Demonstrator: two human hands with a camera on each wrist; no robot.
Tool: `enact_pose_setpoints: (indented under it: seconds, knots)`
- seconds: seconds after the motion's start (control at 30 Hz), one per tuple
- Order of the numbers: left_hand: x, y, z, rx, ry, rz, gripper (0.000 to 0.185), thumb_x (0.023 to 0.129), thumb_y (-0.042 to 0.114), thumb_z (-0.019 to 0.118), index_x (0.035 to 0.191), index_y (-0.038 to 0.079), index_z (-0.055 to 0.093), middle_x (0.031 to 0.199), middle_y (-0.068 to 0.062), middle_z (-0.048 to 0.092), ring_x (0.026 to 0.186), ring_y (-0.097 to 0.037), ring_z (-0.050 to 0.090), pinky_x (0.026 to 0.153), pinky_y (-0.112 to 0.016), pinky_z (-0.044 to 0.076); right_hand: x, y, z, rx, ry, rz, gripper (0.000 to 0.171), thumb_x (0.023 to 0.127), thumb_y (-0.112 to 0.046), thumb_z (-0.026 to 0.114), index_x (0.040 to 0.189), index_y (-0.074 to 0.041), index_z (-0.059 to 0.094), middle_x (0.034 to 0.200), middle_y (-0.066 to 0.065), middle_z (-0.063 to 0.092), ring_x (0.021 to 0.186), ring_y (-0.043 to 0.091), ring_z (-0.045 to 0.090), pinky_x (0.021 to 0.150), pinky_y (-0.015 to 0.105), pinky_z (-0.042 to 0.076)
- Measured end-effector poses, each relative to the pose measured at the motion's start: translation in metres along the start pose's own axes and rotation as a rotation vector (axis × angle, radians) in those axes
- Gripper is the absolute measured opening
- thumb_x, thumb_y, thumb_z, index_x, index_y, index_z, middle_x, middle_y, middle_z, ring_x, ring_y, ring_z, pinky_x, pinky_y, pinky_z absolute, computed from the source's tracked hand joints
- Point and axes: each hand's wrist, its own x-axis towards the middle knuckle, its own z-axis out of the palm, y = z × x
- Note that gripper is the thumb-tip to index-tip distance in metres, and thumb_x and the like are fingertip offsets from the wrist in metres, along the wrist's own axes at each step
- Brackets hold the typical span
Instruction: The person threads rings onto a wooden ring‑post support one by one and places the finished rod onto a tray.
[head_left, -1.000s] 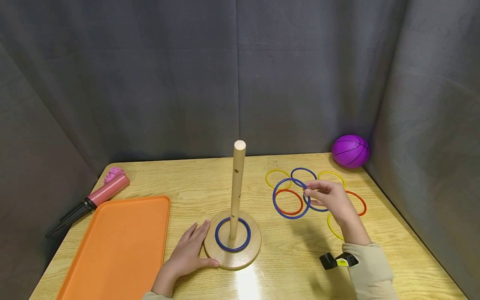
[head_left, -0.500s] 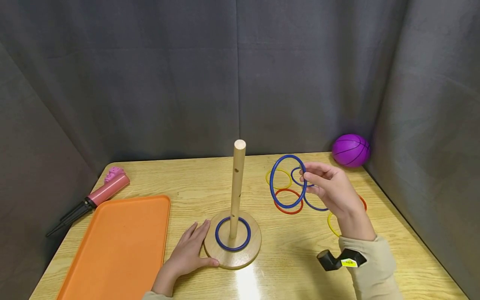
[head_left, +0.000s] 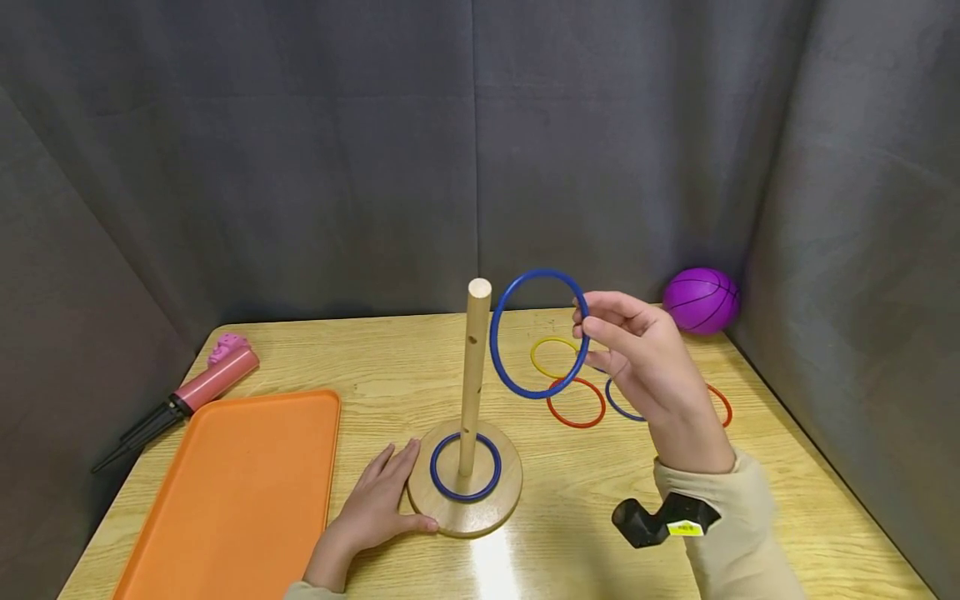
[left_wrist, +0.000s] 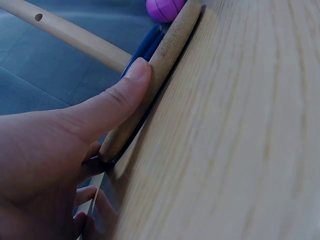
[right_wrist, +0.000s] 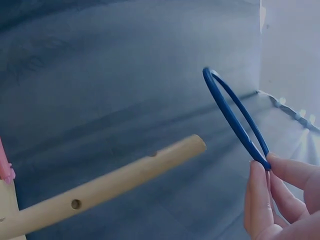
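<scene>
A wooden ring-toss stand has a round base (head_left: 506, 510) and an upright peg (head_left: 475, 367). One blue ring (head_left: 496, 479) lies around the foot of the peg. My left hand (head_left: 378, 508) holds the base at its left edge, and the left wrist view shows the thumb (left_wrist: 112, 102) against the rim. Up in the air, my right hand (head_left: 648, 367) pinches another blue ring (head_left: 495, 342) by its right side between thumb and fingers. This ring is tilted up on edge, just right of the peg top, and in the right wrist view it stands apart from the peg (right_wrist: 135, 175).
Several rings lie on the table at right, including a red one (head_left: 577, 427) and a yellow one (head_left: 553, 340), partly hidden by my right hand. A purple ball (head_left: 701, 300) sits at the back right corner. An orange tray (head_left: 247, 492) and a pink pump (head_left: 217, 379) lie left.
My right hand has lifted the blue ring up and leftward from over the other rings to near the peg top, turning it more upright. The left hand stays at the base.
</scene>
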Motion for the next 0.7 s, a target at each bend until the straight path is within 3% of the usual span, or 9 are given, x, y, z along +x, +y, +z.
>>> enact_pose_setpoints:
  seconds: [0.33,0.7]
  knots:
    - [0.0,0.0,-0.001,0.0,-0.003,-0.012,0.117,0.064,0.059,0.079,0.155,0.014,0.023,0.16,-0.007,0.028,0.149,-0.039,0.015,0.113,-0.066,0.022,0.012,0.009,0.02,-0.01,0.111,0.019,0.028,0.092,0.006,0.057,0.093,-0.016,0.075,0.086,-0.004,0.073,0.079,0.008,0.065,0.066,0.022,0.057]
    - [0.001,0.0,0.0,0.006,-0.003,-0.012,0.116,0.064,0.058,0.08,0.155,0.014,0.023,0.16,-0.007,0.029,0.149,-0.038,0.015,0.114,-0.064,0.023,0.02,0.026,0.029,-0.016,0.242,0.1,0.034,0.093,0.007,0.054,0.089,-0.019,0.075,0.083,-0.004,0.072,0.077,0.007,0.066,0.066,0.02,0.058]
